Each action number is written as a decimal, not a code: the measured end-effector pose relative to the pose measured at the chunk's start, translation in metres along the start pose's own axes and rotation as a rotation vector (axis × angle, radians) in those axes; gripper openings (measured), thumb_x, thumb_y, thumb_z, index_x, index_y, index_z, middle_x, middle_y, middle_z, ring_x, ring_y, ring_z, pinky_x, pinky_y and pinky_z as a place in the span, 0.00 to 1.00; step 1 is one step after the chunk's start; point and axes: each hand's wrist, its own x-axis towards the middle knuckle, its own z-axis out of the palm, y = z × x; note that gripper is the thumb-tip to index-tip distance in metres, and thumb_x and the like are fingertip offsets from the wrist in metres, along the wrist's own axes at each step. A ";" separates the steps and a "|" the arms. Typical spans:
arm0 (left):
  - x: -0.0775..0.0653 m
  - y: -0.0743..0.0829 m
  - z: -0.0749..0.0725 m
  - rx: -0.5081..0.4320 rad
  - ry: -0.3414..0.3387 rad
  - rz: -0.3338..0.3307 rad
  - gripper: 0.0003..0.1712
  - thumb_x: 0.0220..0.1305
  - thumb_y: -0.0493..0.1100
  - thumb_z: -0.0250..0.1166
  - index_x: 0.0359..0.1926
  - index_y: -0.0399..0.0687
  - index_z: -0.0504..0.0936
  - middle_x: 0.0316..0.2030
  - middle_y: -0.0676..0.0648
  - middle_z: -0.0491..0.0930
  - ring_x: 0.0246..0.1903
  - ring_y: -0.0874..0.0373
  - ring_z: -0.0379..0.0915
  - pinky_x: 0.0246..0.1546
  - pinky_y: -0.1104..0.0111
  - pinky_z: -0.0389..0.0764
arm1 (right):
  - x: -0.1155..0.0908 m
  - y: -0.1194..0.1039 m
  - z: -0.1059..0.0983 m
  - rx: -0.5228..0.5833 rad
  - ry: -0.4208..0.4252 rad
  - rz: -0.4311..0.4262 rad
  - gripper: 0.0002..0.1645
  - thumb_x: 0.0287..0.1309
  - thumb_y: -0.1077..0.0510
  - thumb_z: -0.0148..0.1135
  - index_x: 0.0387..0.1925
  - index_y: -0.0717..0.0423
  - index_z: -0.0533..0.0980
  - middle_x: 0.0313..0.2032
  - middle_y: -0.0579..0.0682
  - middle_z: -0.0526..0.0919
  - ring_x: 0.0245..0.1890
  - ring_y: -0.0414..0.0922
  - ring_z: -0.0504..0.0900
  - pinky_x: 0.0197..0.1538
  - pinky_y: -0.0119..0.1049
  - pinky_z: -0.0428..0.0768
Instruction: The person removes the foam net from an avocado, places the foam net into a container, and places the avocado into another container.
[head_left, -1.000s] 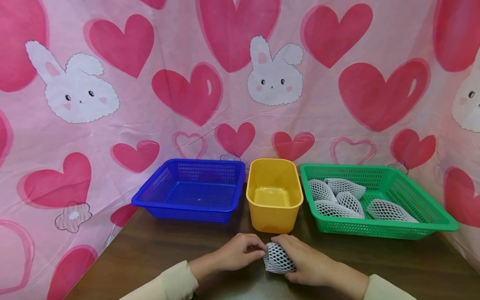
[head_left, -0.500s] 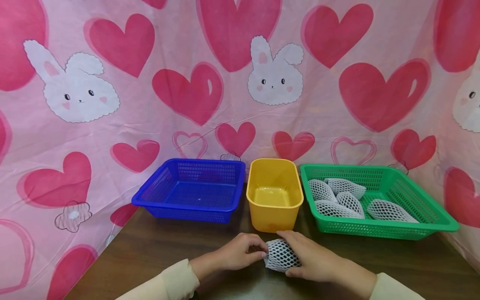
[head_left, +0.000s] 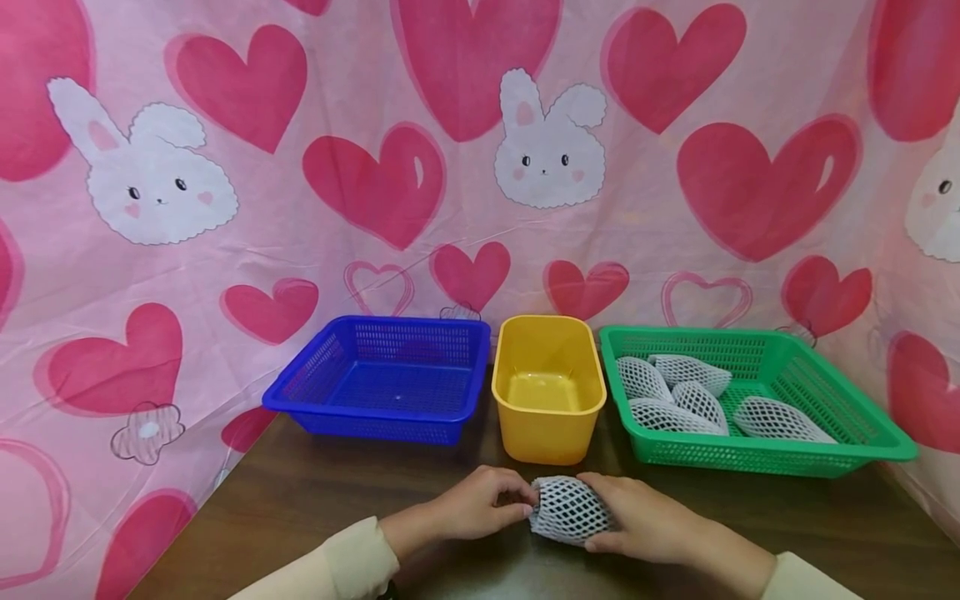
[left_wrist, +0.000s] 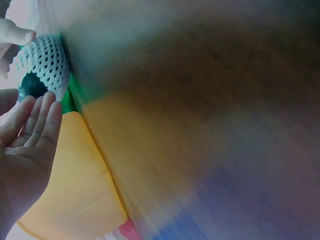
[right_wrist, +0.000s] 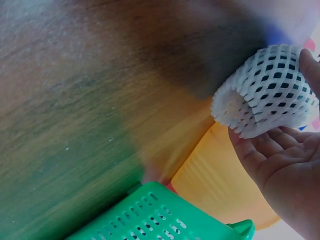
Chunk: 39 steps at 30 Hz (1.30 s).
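A white foam fruit net point(head_left: 573, 510) lies between both hands, low over the table in the head view. Through its left opening shows a dark green rounded thing point(left_wrist: 32, 86), mostly covered by mesh. My left hand point(head_left: 486, 503) pinches at that opening, thumb and fingertips on either side of the green thing. From the other end my right hand point(head_left: 651, 517) grips the net, thumb on the near side and fingers beyond. In the right wrist view the net's right end point(right_wrist: 235, 107) gapes, with only white foam visible inside.
Behind the hands stands a yellow bin point(head_left: 549, 437). A blue basket point(head_left: 405, 414) is to its left. The green basket point(head_left: 750, 457) on the right holds several net-covered things point(head_left: 783, 419). A wooden tabletop point(head_left: 315, 492) lies underneath, with a pink heart-print cloth point(head_left: 465, 225) behind.
My right hand has moved to the right along the net, and more of the mesh now shows between the hands. My left hand has stayed almost in place.
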 end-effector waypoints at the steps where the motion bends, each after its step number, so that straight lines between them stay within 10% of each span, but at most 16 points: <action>1: 0.000 0.000 0.000 -0.006 0.002 -0.008 0.07 0.66 0.37 0.64 0.43 0.43 0.85 0.40 0.54 0.83 0.42 0.71 0.75 0.44 0.77 0.75 | 0.000 0.001 0.000 0.003 -0.002 -0.002 0.47 0.52 0.35 0.68 0.63 0.62 0.67 0.53 0.49 0.77 0.47 0.40 0.76 0.50 0.43 0.77; 22: 0.016 0.002 0.001 -0.122 0.024 -0.122 0.14 0.57 0.34 0.71 0.45 0.37 0.83 0.40 0.48 0.84 0.38 0.68 0.78 0.41 0.77 0.77 | 0.003 0.002 0.001 0.017 -0.027 -0.032 0.44 0.51 0.37 0.70 0.62 0.58 0.69 0.53 0.45 0.78 0.47 0.37 0.76 0.51 0.42 0.77; 39: 0.030 -0.001 0.005 -0.290 -0.139 -0.181 0.27 0.54 0.30 0.71 0.56 0.36 0.76 0.48 0.46 0.82 0.42 0.67 0.78 0.43 0.76 0.77 | 0.003 0.003 0.001 0.028 -0.029 -0.063 0.45 0.50 0.38 0.70 0.63 0.57 0.68 0.55 0.45 0.77 0.49 0.37 0.76 0.52 0.41 0.77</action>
